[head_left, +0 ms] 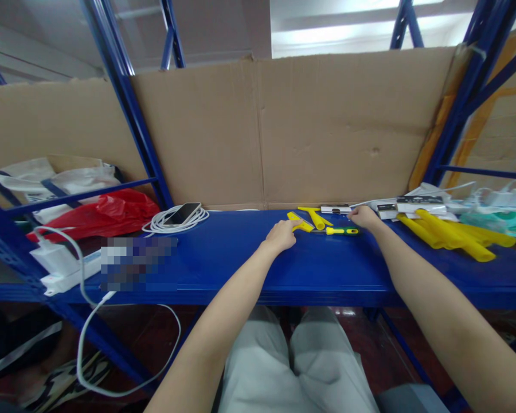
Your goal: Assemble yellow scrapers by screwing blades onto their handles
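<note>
Left hand [281, 236] grips a yellow plastic piece [304, 223] at the blue metal shelf [227, 258]; right hand [364, 218] curls, contents unclear. The yellow-and-green-handled screwdriver [343, 231] lies unheld, a yellow T-shaped plastic piece [316, 218] loose; anything finished? Can't tell.

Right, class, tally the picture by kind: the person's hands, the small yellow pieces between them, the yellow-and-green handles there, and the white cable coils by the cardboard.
Hands: 2 (left hand, right hand)
Yellow pieces: 2
Yellow-and-green handle: 1
White cable coil: 1
Total: 6
</note>
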### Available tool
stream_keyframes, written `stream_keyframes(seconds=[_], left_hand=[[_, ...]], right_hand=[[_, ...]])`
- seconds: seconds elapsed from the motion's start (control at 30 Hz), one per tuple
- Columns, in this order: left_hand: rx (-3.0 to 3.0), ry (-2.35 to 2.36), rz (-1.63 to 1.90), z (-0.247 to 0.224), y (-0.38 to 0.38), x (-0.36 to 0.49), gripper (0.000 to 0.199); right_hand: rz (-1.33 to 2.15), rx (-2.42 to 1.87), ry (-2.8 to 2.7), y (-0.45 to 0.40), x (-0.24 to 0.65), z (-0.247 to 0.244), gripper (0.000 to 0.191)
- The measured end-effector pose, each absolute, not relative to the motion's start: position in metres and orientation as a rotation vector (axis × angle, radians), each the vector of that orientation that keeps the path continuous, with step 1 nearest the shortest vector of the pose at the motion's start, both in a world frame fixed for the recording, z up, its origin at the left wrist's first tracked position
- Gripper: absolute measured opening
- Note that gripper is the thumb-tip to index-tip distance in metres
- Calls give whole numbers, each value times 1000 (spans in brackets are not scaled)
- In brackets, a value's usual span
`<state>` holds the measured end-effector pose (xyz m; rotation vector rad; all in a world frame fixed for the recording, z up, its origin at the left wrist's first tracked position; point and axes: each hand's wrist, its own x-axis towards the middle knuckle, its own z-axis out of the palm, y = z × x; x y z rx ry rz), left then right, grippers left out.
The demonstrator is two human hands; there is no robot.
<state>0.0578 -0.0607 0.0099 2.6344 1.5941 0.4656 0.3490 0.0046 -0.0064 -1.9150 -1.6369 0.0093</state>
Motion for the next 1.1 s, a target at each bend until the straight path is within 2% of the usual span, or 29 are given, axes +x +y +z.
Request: stream_keyframes(seconds=[0.1,0.27,0.47,0.83,1.1], left_hand=[[2639,1630,481,11,-64,60,59],[2663,1700,464,11,-69,65,58],[2672,1714,443,11,-72,67,60],[2662,1720,452,9,-72,68,60],[2689,1721,464,8,-70,68,60]], right_hand=[[57,-1823,-1640,-9,318,7,18],[366,-1463,-1672,-26,260,17,10],[343,-1248,-1838,-32,229,10,12],[247,-1274,-1928,-35,227,11,16],[310,-1343,-1871,-37,225,9,12]])
